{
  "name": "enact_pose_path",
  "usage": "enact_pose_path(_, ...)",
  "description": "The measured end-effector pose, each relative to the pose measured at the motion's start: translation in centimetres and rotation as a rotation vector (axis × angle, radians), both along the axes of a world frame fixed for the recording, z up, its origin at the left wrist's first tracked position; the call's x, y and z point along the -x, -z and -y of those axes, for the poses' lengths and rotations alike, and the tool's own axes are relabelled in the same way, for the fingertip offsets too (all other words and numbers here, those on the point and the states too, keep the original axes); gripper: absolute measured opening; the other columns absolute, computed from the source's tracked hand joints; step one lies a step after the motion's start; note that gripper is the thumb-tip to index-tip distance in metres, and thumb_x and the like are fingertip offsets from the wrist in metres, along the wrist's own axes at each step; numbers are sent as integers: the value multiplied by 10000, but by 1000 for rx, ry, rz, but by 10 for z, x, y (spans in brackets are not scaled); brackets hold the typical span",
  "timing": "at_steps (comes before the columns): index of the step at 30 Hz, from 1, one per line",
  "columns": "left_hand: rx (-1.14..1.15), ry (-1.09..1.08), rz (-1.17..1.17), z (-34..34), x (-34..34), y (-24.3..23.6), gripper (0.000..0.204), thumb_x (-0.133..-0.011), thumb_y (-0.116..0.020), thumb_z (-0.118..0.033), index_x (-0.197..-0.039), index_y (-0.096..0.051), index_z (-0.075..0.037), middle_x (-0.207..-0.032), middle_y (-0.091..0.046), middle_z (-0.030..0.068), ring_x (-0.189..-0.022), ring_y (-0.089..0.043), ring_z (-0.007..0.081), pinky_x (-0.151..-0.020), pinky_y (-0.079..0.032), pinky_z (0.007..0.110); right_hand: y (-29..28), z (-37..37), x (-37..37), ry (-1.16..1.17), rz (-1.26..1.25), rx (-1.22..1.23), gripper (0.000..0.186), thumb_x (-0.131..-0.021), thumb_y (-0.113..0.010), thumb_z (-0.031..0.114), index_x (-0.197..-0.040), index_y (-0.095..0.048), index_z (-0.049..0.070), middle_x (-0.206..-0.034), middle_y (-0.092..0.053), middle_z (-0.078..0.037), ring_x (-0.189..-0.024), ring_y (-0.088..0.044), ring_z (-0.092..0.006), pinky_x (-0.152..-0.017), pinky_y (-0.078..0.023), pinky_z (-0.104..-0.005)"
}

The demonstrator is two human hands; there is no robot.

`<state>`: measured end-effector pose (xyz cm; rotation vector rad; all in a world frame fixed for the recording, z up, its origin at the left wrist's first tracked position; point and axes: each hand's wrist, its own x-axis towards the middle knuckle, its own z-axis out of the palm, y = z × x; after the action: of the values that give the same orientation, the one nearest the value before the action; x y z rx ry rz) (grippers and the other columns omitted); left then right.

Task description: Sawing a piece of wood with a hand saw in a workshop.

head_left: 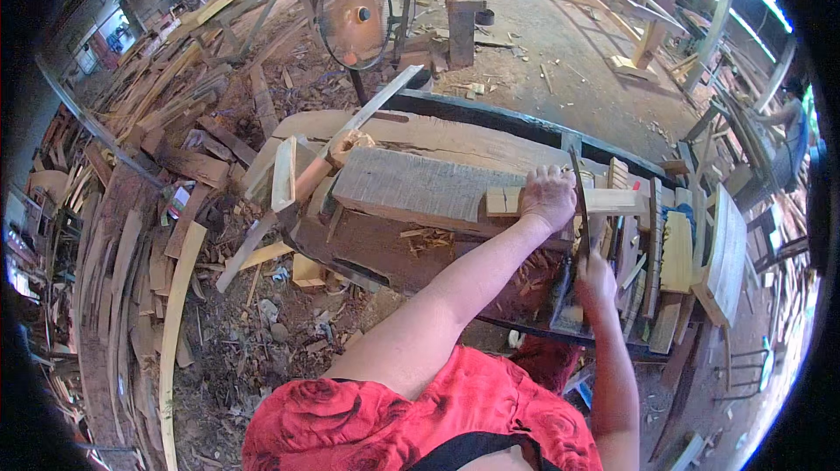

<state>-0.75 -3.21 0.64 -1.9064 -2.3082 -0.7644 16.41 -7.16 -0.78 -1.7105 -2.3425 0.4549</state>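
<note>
A short pale wooden piece (614,201) lies across the end of a thick grey timber block (411,182). My left hand (549,198) is closed over it and presses it down onto the block. Just to the right of those fingers, a handsaw (579,187) stands nearly upright in the view, its blade crossing the piece. My right hand (597,283), slightly blurred, is wrapped round the saw's lower end, so the handle is mostly hidden. The right end of the piece sticks out past the blade.
A workbench (420,257) with chips carries the block. Cut wood strips (676,252) crowd its right end. A round fan (353,18) stands behind. Scrap planks (131,279) pile up at the left. Another person (792,134) is at the far right.
</note>
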Motion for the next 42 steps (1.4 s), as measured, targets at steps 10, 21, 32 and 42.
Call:
enact_pose_path(10, -48, -15, 20, -3, -8, -1, 221, -814, -492, -219, -941, -614, -85, -949, -600, 134, -942, -564, 300, -820, -432, 438, -9, -4, -9, 25, -99, 21, 256, -868, -453, 244, -892, -562, 13, -895, -631, -243, -903, -591, -415, -788, -449, -502)
enact_pose_path(21, -63, -16, -105, -10, -3, 7, 220, -791, -498, -230, -919, -622, -101, -946, -614, 136, -923, -580, 307, -802, -450, 455, -4, -5, -2, -3, -82, 18, 285, -869, -411, 249, -910, -575, 19, -896, -637, -231, -869, -609, -410, -775, -463, -499)
enact_pose_path(32, -36, -5, -69, -14, -1, 12, 223, -794, -524, -250, -936, -617, -105, -959, -587, 127, -940, -555, 294, -811, -428, 447, -17, 18, -12, 34, -5, 107, 258, -830, -459, 198, -896, -609, -1, -879, -641, -241, -892, -616, -394, -804, -473, -472)
enact_pose_path(42, 0, -19, -125, -18, -8, 7, 236, -815, -503, -253, -957, -604, -94, -945, -597, 139, -920, -572, 315, -801, -443, 462, -7, 11, -28, 13, -36, 137, 269, -869, -441, 247, -924, -554, 9, -875, -627, -244, -873, -601, -412, -785, -445, -510)
